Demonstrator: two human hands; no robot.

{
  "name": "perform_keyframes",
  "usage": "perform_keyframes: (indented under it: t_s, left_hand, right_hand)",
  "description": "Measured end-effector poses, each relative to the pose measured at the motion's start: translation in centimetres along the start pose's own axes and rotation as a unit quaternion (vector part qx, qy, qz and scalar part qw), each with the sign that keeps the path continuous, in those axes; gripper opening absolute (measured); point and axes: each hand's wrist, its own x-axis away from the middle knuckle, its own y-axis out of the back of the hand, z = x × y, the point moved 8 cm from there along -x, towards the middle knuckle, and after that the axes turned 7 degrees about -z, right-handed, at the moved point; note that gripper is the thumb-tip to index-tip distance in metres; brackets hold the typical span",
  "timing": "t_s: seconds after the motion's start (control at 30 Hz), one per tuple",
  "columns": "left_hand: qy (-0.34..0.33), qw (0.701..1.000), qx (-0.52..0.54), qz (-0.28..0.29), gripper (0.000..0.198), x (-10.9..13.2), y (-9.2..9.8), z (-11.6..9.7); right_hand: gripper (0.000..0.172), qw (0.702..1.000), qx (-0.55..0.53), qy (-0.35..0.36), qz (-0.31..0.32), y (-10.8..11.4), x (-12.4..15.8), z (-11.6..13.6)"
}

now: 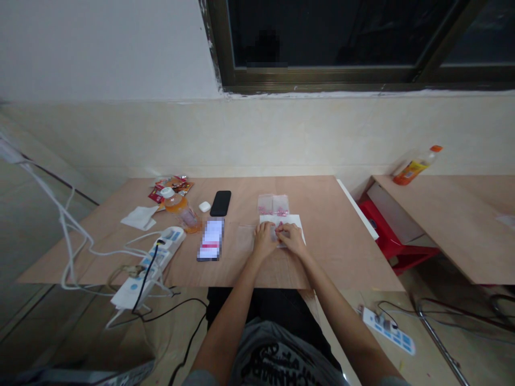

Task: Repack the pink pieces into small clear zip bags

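Note:
A white sheet of paper (296, 221) lies on the wooden table under both of my hands. My left hand (263, 238) rests on its left part, fingers stretched forward and lying flat. Close beside it, my right hand (292, 239) has its fingers bent and brought together over the middle of the sheet. Tiny reddish bits show at its fingertips, too small to name; what the fingers hold is hidden. Just beyond the sheet lie small clear plastic bags (273, 205) with pinkish-red bits in them. Another clear, flat film (244, 234) appears left of my left hand.
Left on the table are a lit phone (211, 239), a black phone (221, 203), a white case (205, 207), an orange drink bottle (182, 210), snack packets (177, 186), tissue (139, 217) and a power strip (151, 265) with cables. A red stool (380, 230) stands right.

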Motion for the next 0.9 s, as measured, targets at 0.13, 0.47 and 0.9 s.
perform_keyframes:
  t_s: [0.13, 0.47, 0.9]
  left_hand:
    - [0.0, 1.0, 0.007, 0.001, 0.049, 0.0, 0.2, -0.2]
    - [-0.013, 0.999, 0.045, -0.012, 0.054, -0.1, 0.1, -0.1]
    - [-0.007, 0.996, 0.081, -0.023, 0.046, -0.4, -0.2, 0.9]
  right_hand:
    - [0.017, 1.0, -0.011, -0.006, 0.006, 0.0, 0.1, -0.4]
    - [0.02, 1.0, 0.01, -0.015, -0.004, 0.1, -0.5, -1.3]
    - [0.019, 0.992, 0.07, -0.063, -0.079, 0.8, 0.0, -3.3]
